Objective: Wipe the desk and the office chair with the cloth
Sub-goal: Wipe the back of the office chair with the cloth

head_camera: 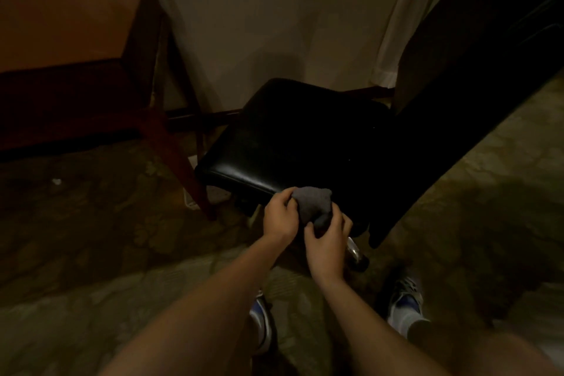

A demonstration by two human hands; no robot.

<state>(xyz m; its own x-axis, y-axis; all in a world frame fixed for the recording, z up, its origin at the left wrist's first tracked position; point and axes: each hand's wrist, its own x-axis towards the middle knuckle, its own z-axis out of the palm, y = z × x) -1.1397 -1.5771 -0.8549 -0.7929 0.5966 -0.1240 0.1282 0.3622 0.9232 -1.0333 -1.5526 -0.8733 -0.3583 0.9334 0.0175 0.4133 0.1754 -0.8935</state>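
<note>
Nearest the camera, two bare forearms reach forward and down over patterned carpet, with a sneaker on the right and another partly hidden under the left arm. Both hands meet just in front of the chair. The left hand has its fingers curled closed over the left edge of the grey cloth; the right hand has its fingers pinched on the cloth's lower right end. So the cloth is bunched between the two hands, held clear of the floor, its long run slanting from upper left to lower right.

The relation that matters: the cloth sits right at the near edge of the black seat of the office chair, overlapping the rim in this view; whether it touches the leather I cannot tell. The seat stretches away from the hands, so a wipe would likely push forward and up the picture. Neither hand is clearly nearer.

The dark backrest leans along the right and borders that side. Farther left stands the wooden table, one slanted leg just beside the seat's left corner. Behind are a plain wall and a pale curtain.
</note>
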